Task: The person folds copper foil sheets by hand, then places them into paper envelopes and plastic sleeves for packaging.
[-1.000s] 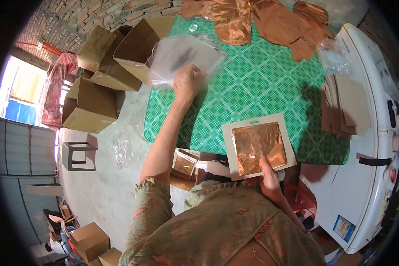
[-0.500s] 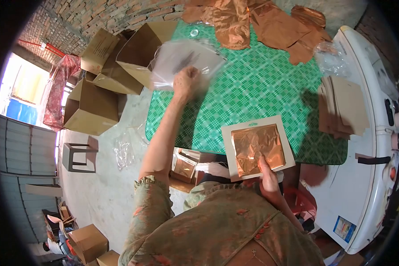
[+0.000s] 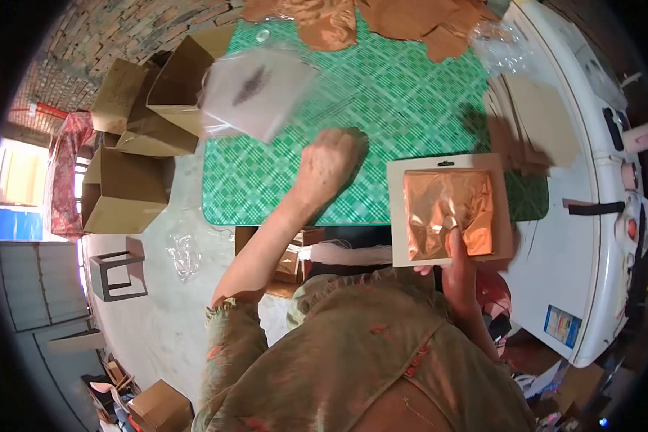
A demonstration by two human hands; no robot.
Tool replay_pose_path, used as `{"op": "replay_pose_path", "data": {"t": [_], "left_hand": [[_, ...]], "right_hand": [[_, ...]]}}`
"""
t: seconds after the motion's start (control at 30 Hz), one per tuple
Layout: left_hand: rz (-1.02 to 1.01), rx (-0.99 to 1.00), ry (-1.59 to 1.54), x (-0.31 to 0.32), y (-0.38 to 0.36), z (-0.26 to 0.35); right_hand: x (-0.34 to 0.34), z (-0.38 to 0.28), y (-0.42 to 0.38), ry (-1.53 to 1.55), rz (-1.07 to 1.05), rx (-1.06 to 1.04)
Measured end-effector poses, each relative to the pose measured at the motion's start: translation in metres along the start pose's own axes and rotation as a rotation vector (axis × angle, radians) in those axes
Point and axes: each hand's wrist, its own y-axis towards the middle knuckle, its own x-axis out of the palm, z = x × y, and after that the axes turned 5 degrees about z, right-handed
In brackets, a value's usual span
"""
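Both hands are hard to read. Left hand (image 3: 329, 164) hovers curled over the green table (image 3: 396, 86), its grasp on anything impossible to tell, near a blurred clear bag (image 3: 255, 90). Right hand (image 3: 459, 261) pinches the foil card (image 3: 450, 209) at the table's near edge, thumb on top, fingers hidden beneath.

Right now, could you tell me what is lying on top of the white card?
A crinkled copper foil sheet lies on the white card, pinned by the right hand. Anything beneath the foil is hidden.

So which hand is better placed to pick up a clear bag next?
Probably the left hand: it is free, over the green table, nearest the clear bags. The right hand is pinning copper foil on the card.
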Motion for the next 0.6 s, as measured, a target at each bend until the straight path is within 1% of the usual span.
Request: {"op": "replay_pose_path", "data": {"t": [0.03,0.13,0.17,0.27,0.3,0.4,0.43,0.47,0.53,0.6], "left_hand": [[-0.002,-0.006,-0.026,0.001,-0.002,0.009],[-0.064,0.006,-0.055,0.001,-0.006,0.025],[-0.079,0.012,-0.070,-0.001,-0.006,0.030],[-0.108,0.020,-0.106,-0.001,-0.008,0.038],[-0.116,0.020,-0.116,-0.001,-0.010,0.039],[-0.113,-0.025,-0.177,0.000,-0.015,0.041],[-0.111,-0.040,-0.199,0.000,-0.015,0.042],[-0.109,-0.056,-0.221,-0.002,-0.015,0.043],[-0.104,-0.071,-0.253,-0.002,-0.016,0.044],[-0.094,-0.068,-0.270,-0.002,-0.016,0.044]], "right_hand": [[-0.003,-0.009,-0.001,0.148,0.059,0.140],[-0.012,-0.020,-0.005,-0.137,0.057,-0.005],[-0.015,-0.013,0.000,-0.063,0.054,0.039],[-0.009,-0.002,0.007,0.011,0.253,0.038],[-0.014,0.003,0.010,-0.053,0.260,0.057],[-0.012,-0.001,0.017,-0.011,0.286,0.099],[-0.018,0.008,0.019,0.052,0.300,0.145],[-0.017,0.007,0.018,0.034,0.304,0.140],[-0.013,0.000,0.016,-0.003,0.314,0.129],[-0.011,-0.011,0.017,-0.013,0.315,0.204]]}}
